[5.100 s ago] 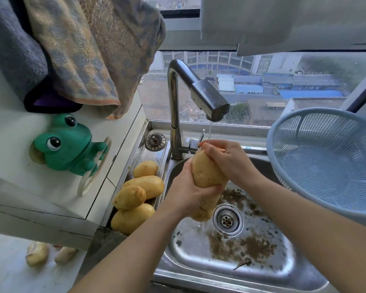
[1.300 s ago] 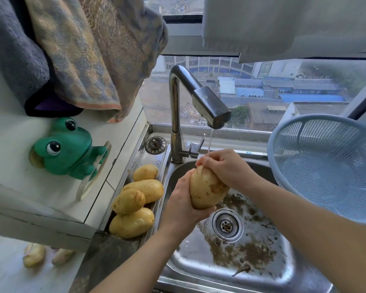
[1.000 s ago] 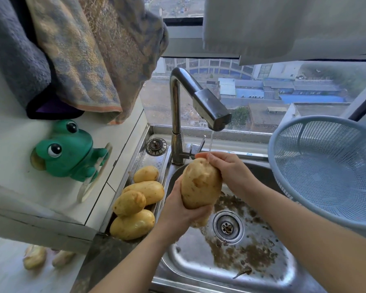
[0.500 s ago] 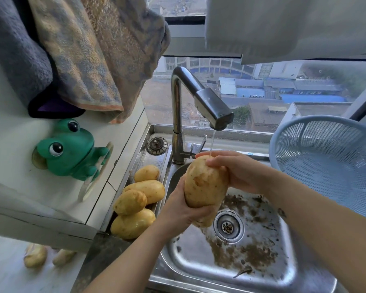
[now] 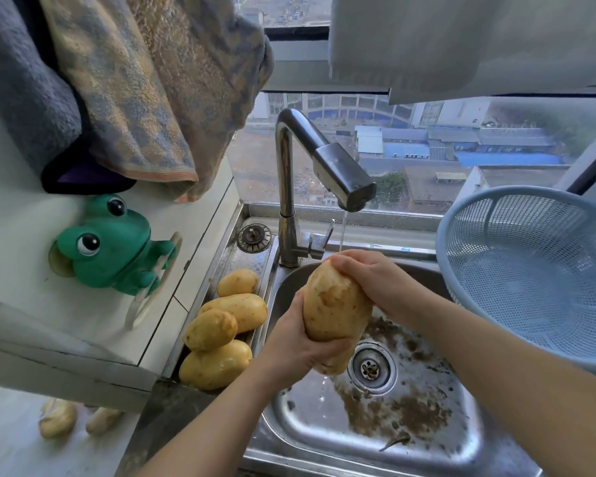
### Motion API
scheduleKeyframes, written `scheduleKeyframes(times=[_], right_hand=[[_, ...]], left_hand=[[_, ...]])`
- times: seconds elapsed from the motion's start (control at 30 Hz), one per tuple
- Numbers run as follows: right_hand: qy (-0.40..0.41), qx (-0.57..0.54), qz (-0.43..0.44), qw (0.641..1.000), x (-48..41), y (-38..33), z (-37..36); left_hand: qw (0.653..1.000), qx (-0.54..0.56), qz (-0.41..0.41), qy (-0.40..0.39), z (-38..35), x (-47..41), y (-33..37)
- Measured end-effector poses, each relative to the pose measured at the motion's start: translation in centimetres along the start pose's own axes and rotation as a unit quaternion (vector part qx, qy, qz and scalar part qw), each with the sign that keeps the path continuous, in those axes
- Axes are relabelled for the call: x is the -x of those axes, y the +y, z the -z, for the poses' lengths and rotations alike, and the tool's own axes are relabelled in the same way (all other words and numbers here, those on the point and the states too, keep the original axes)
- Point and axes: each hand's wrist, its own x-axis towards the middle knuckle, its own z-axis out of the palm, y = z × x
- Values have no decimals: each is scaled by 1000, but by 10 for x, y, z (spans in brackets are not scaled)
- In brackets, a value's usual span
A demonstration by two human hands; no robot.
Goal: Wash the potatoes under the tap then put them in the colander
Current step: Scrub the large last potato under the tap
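A large wet potato [image 5: 334,304] stands upright over the steel sink [image 5: 303,438], just below the thin stream from the tap [image 5: 327,160]. My left hand [image 5: 296,346] grips its lower half from the left, fingers curled under it. My right hand [image 5: 372,280] wraps over its top from the right. Several more potatoes [image 5: 221,332] lie piled on the ledge left of the sink. A light-blue colander [image 5: 537,270] sits tilted at the right with nothing in it.
Brown dirt lies around the sink drain [image 5: 370,368]. A green frog holder [image 5: 107,246] is stuck on the white tiled wall to the left, under hanging towels [image 5: 145,84]. Two potatoes [image 5: 76,418] lie on the floor at the lower left. The window is right behind the tap.
The potato has turned in my hands under the stream and dipped slightly lower. My right hand has slid over its top. The pile and the colander have not moved.
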Motion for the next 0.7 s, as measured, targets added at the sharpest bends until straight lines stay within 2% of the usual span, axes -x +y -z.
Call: scheduleKeyframes(times=[0.13,0.23,0.37,0.5,0.7], right_hand=[[-17,-61,-37,997,0,-1,2],[-23,-28,-14,999,2,1,2],[56,8,-23,998,-2,-2,-4],[84,-47,-72,993,-9,-3,-6],[140,65,87,984,3,3,-15]], left_hand=[[1000,4,7,-10,4,0,-1],[1000,7,11,-8,4,-1,1],[1000,2,2,2,-1,0,6],[1000,20,6,6,-2,-4,6],[999,30,7,16,1,-12,14]])
